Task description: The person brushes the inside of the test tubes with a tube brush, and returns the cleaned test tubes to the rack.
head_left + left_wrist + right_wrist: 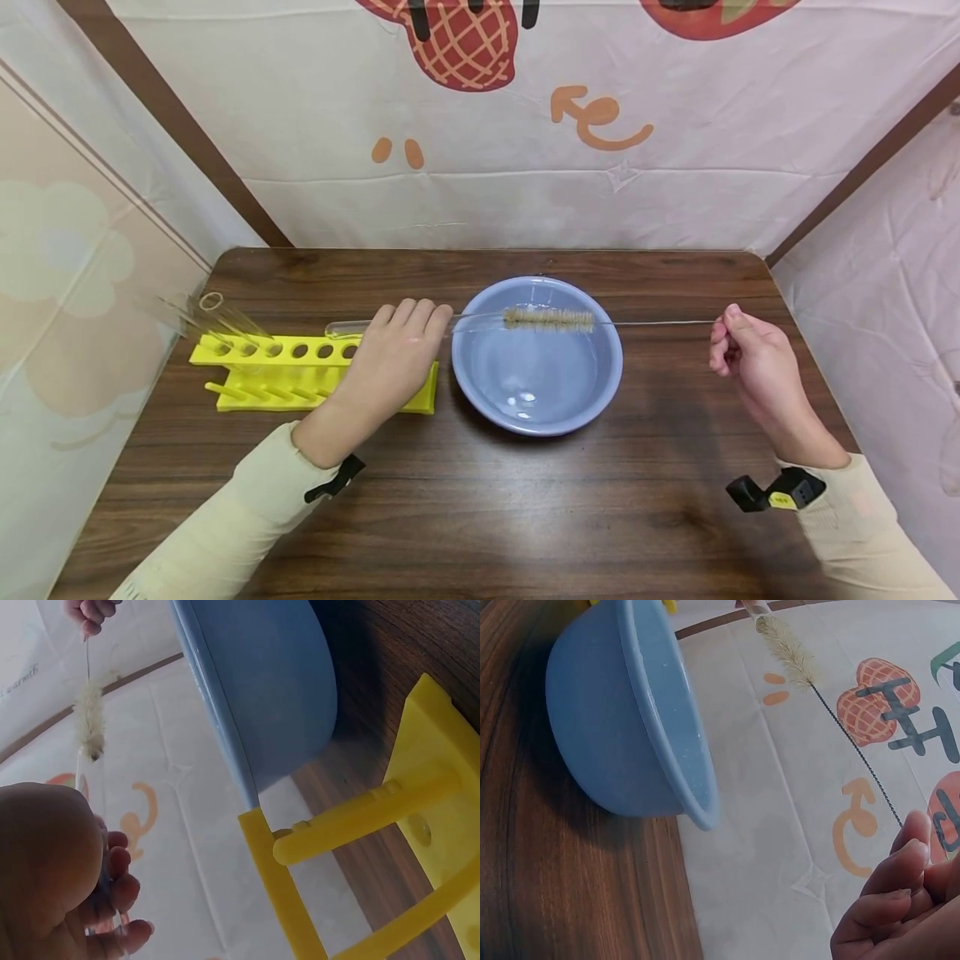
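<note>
My left hand (pixel 397 350) grips a clear glass test tube (pixel 347 327), its rounded end poking out to the left and its mouth over the basin. A test tube brush (pixel 551 320) with pale bristles lies level in line with the tube. Its tip is at the tube's mouth, while most of the bristles are outside, as the right wrist view also shows at the brush (pixel 787 649). The far end of the thin wire handle (pixel 660 322) is pinched by my right hand (pixel 761 358). Below the brush stands a blue basin (pixel 461 367) holding water.
Left of the basin, a yellow test tube rack (pixel 255 404) stands partly behind my left hand and forearm. Several glass tubes (pixel 240 321) lean in its left holes. The brown wooden table (pixel 525 525) meets a printed cloth (pixel 337 208) at the back.
</note>
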{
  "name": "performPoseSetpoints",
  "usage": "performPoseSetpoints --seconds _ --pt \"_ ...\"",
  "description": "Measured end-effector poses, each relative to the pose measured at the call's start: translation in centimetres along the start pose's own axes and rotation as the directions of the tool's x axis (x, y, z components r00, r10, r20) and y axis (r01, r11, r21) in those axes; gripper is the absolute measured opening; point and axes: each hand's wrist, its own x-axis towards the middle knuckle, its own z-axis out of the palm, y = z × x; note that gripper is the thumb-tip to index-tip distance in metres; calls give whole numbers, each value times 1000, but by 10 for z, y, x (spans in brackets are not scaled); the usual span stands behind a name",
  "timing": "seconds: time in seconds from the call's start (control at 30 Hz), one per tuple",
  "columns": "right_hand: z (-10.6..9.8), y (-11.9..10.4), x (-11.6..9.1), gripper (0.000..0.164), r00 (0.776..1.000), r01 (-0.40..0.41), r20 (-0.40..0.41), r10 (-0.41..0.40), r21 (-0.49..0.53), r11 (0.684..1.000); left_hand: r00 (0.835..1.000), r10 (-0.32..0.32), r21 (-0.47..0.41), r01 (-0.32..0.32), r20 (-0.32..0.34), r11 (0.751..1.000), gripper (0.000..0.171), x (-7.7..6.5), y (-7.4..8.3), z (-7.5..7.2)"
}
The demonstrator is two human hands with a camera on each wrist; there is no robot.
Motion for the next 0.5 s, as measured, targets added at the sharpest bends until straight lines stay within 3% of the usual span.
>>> performPoseSetpoints --seconds 0.27,0.5 --pt "5 4 2 40 1000 15 1 -15 -73 997 999 18 -15 -19 -36 1000 18 8 4 4" --pt "11 6 5 40 1000 23 -1 -23 -137 990 1000 13 12 -13 -4 1000 17 13 8 6"
